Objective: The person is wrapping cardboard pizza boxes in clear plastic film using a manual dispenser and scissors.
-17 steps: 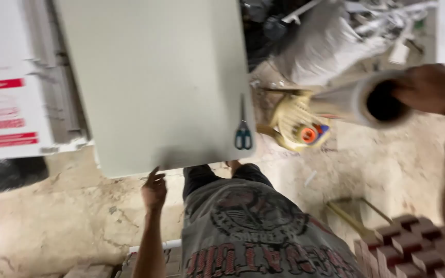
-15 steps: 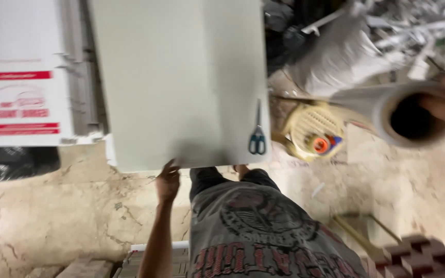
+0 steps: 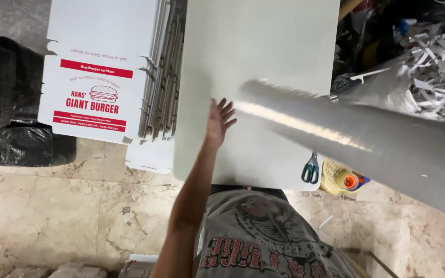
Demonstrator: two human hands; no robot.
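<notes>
Head view, looking straight down: left hand (image 3: 219, 121) laid flat on white table (image 3: 263, 62), fingers spread apart, as if to steady. Clear film roll (image 3: 366, 141) swung low across table's right half, blurred. Right hand out of frame. Scissors (image 3: 311, 169) at table's near right edge. Flat printed boxes (image 3: 99, 77) stacked left of table.

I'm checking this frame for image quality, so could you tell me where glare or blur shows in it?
Head view: the roll of clear film is smeared by blur across the right side, with a bright glare streak along it; the left hand, the white table and the scissors stay sharp under even light.
</notes>
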